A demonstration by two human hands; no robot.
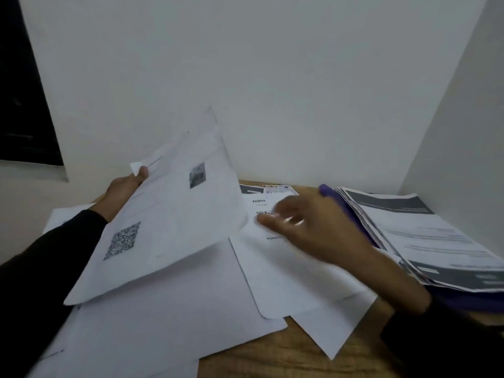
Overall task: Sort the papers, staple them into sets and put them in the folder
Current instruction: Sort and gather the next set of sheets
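Note:
My left hand (pixel 124 190) grips a small sheaf of white sheets (pixel 174 214) by its far left edge and holds it tilted above the desk; a QR code and a small picture show on its top page. My right hand (pixel 313 227), blurred, hovers with fingers spread and loosely extended over a white "zepto" sheet (pixel 275 257) lying flat, holding nothing. A purple folder (pixel 343 208) lies at the right under a thick stack of printed pages (pixel 425 238) with dark headers. More loose white sheets (pixel 169 309) cover the desk below the lifted sheaf.
The wooden desk (pixel 286 358) shows at the front between the papers. White walls close in behind and at the right. A dark panel (pixel 19 91) fills the far left. No stapler is visible.

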